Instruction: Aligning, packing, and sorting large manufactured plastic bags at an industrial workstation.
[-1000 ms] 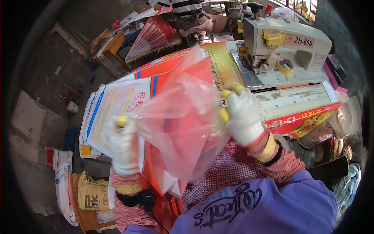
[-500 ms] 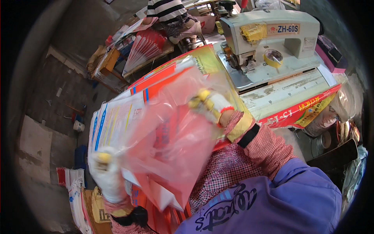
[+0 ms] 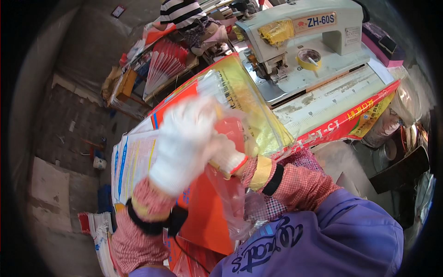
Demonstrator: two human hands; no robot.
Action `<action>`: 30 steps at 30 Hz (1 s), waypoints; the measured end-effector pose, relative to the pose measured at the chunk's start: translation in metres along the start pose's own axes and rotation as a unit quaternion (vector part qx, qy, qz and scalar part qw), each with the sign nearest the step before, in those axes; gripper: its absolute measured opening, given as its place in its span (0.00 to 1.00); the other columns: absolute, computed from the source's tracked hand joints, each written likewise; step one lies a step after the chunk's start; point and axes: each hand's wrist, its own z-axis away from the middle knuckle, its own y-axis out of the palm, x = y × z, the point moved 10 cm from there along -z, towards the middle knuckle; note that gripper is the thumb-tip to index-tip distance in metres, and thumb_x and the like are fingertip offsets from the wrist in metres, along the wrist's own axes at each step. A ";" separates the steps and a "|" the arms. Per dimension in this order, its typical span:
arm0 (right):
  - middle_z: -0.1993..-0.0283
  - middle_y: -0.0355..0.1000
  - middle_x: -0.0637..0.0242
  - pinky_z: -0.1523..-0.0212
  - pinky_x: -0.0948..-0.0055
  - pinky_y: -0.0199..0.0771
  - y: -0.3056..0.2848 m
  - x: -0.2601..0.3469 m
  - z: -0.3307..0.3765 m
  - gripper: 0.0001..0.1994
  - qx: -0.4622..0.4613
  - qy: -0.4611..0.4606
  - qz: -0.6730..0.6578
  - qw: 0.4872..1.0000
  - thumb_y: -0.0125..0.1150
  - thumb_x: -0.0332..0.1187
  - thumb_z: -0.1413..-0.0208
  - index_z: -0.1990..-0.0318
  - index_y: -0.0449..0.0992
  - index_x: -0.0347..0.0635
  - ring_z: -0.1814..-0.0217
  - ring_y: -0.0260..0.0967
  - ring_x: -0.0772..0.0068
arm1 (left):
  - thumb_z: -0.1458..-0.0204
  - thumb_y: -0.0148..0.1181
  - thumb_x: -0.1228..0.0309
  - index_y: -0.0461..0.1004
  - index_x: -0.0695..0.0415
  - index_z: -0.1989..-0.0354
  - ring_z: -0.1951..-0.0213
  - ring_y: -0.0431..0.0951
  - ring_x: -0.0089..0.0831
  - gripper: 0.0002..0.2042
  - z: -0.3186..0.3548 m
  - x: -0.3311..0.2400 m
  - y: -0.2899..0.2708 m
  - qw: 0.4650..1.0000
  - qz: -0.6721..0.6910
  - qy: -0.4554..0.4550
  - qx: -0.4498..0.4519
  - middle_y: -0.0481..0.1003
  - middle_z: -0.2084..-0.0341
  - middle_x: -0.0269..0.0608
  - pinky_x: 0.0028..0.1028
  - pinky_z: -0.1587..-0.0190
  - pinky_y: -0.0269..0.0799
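Observation:
My left hand (image 3: 184, 143), in a white glove, is raised over the stack and smeared by motion; its fingers cannot be made out. Tucked against it, my right hand (image 3: 227, 155) wears a white glove with a red cuff edge. Its fingers are partly hidden behind the left hand. Clear plastic film (image 3: 226, 189), like a thin bag, bunches at the right hand and hangs down toward my lap. Below both hands lies an orange-red printed bag (image 3: 203, 214). A pile of white printed bags (image 3: 136, 157) is beside the left forearm, with a yellow bag (image 3: 251, 99) beyond the hands.
A pale industrial sewing machine (image 3: 300, 27) stands at the right, a yellow tape roll (image 3: 309, 59) on its bed. A red printed sheet (image 3: 341, 127) covers the table's near edge. At the back, a person in a striped top (image 3: 182, 14) sits near fanned red-and-white bags (image 3: 166, 64).
My left hand has risen from the lower left and come against the right hand. The clear film, spread between them before, is now gathered. The right hand has shifted left and nearer.

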 end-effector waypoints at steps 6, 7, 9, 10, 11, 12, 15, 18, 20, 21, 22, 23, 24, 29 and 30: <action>0.52 0.71 0.54 0.59 0.68 0.75 0.052 0.043 0.060 0.28 0.244 -0.287 0.290 0.880 0.54 0.55 0.49 0.46 0.69 0.46 0.58 0.74 0.60 | 0.61 0.58 0.73 0.71 0.54 0.67 0.67 0.77 0.37 0.10 -0.006 -0.023 0.117 0.917 -0.036 0.062 0.392 0.74 0.70 0.39 0.34 0.65 0.73; 0.46 0.67 0.53 0.55 0.68 0.73 0.042 0.041 0.062 0.30 0.265 -0.256 0.182 0.912 0.51 0.56 0.47 0.43 0.65 0.46 0.54 0.72 0.59 | 0.61 0.57 0.73 0.71 0.53 0.65 0.67 0.77 0.34 0.11 0.011 -0.033 0.125 0.888 0.098 0.061 0.446 0.74 0.70 0.38 0.32 0.67 0.73; 0.38 0.59 0.51 0.48 0.69 0.69 0.034 0.024 0.061 0.33 0.253 -0.225 0.253 0.906 0.46 0.56 0.44 0.37 0.58 0.46 0.46 0.68 0.58 | 0.59 0.57 0.71 0.72 0.53 0.64 0.68 0.77 0.35 0.11 0.025 0.009 0.130 0.891 -0.079 0.007 0.448 0.74 0.73 0.37 0.30 0.70 0.73; 0.35 0.55 0.51 0.45 0.69 0.67 0.027 0.010 0.054 0.33 0.220 -0.201 0.379 0.876 0.43 0.56 0.43 0.35 0.55 0.46 0.42 0.66 0.58 | 0.55 0.56 0.71 0.72 0.56 0.58 0.68 0.78 0.38 0.13 0.004 0.026 0.111 0.945 -0.121 0.010 0.303 0.75 0.73 0.36 0.31 0.71 0.74; 0.35 0.55 0.51 0.45 0.68 0.67 0.028 0.001 0.051 0.34 0.245 -0.165 0.356 0.887 0.42 0.56 0.43 0.34 0.55 0.45 0.43 0.66 0.58 | 0.51 0.53 0.71 0.70 0.54 0.53 0.69 0.77 0.41 0.16 0.007 0.055 0.104 0.954 -0.053 -0.076 0.286 0.75 0.72 0.41 0.34 0.71 0.73; 0.35 0.55 0.51 0.44 0.68 0.66 0.027 0.002 0.048 0.34 0.251 -0.166 0.319 0.899 0.42 0.56 0.43 0.34 0.54 0.45 0.43 0.66 0.57 | 0.48 0.51 0.71 0.68 0.52 0.47 0.70 0.77 0.45 0.18 0.007 0.088 0.097 0.948 -0.060 -0.140 0.278 0.76 0.72 0.47 0.36 0.70 0.72; 0.44 0.66 0.52 0.54 0.65 0.72 0.031 0.015 0.040 0.35 0.242 -0.193 0.295 0.904 0.40 0.59 0.44 0.35 0.57 0.46 0.55 0.73 0.57 | 0.45 0.47 0.66 0.76 0.55 0.62 0.67 0.77 0.47 0.12 0.000 0.150 0.098 0.892 -0.122 -0.250 0.356 0.77 0.72 0.48 0.37 0.64 0.71; 0.59 0.75 0.54 0.55 0.64 0.73 0.040 0.001 0.050 0.31 0.296 -0.074 0.372 0.877 0.39 0.58 0.44 0.38 0.62 0.50 0.56 0.74 0.56 | 0.51 0.50 0.65 0.80 0.52 0.71 0.66 0.80 0.40 0.11 -0.056 0.161 0.055 0.854 -0.358 -0.143 0.348 0.79 0.67 0.44 0.36 0.65 0.76; 0.59 0.75 0.55 0.55 0.65 0.73 0.048 0.017 0.083 0.26 0.339 -0.164 0.375 0.847 0.42 0.53 0.44 0.41 0.66 0.52 0.56 0.73 0.56 | 0.52 0.51 0.63 0.80 0.54 0.76 0.68 0.80 0.43 0.12 -0.114 0.165 0.004 0.843 -0.473 -0.137 0.218 0.78 0.76 0.45 0.40 0.66 0.75; 0.59 0.75 0.55 0.55 0.65 0.73 0.050 0.025 0.102 0.26 0.363 -0.200 0.348 0.841 0.44 0.52 0.44 0.42 0.67 0.52 0.56 0.73 0.56 | 0.52 0.51 0.64 0.78 0.54 0.80 0.70 0.79 0.42 0.12 -0.143 0.168 -0.017 0.828 -0.517 -0.136 0.171 0.76 0.80 0.44 0.41 0.66 0.74; 0.59 0.75 0.55 0.55 0.65 0.73 0.048 0.029 0.120 0.25 0.391 -0.216 0.316 0.837 0.45 0.51 0.45 0.43 0.67 0.51 0.56 0.73 0.56 | 0.51 0.51 0.66 0.76 0.56 0.77 0.71 0.78 0.42 0.10 -0.170 0.155 -0.029 0.837 -0.532 -0.060 0.111 0.76 0.76 0.45 0.40 0.66 0.73; 0.59 0.75 0.55 0.55 0.64 0.73 0.040 0.030 0.134 0.24 0.416 -0.213 0.279 0.839 0.47 0.49 0.45 0.44 0.67 0.50 0.56 0.73 0.55 | 0.50 0.49 0.68 0.75 0.57 0.73 0.71 0.77 0.43 0.09 -0.186 0.131 -0.036 0.827 -0.561 0.030 0.004 0.76 0.69 0.48 0.40 0.66 0.72; 0.59 0.74 0.55 0.55 0.64 0.73 0.033 0.032 0.144 0.23 0.425 -0.210 0.257 0.842 0.48 0.48 0.46 0.45 0.68 0.50 0.56 0.73 0.55 | 0.49 0.49 0.68 0.76 0.58 0.69 0.68 0.78 0.44 0.10 -0.197 0.141 -0.031 0.836 -0.548 -0.018 0.016 0.76 0.65 0.49 0.40 0.65 0.73; 0.59 0.74 0.55 0.55 0.62 0.72 -0.056 0.031 0.138 0.20 0.335 -0.117 0.108 0.929 0.55 0.42 0.49 0.49 0.70 0.46 0.56 0.72 0.53 | 0.46 0.46 0.68 0.74 0.52 0.54 0.55 0.77 0.46 0.14 -0.202 0.175 0.043 0.861 -0.421 -0.180 0.223 0.75 0.55 0.48 0.43 0.54 0.73; 0.58 0.74 0.55 0.55 0.62 0.72 -0.077 0.032 0.133 0.19 0.286 -0.111 0.082 0.948 0.56 0.41 0.49 0.50 0.70 0.45 0.56 0.72 0.53 | 0.45 0.45 0.68 0.74 0.52 0.54 0.55 0.77 0.46 0.14 -0.200 0.174 0.052 0.859 -0.408 -0.188 0.246 0.75 0.56 0.48 0.42 0.54 0.73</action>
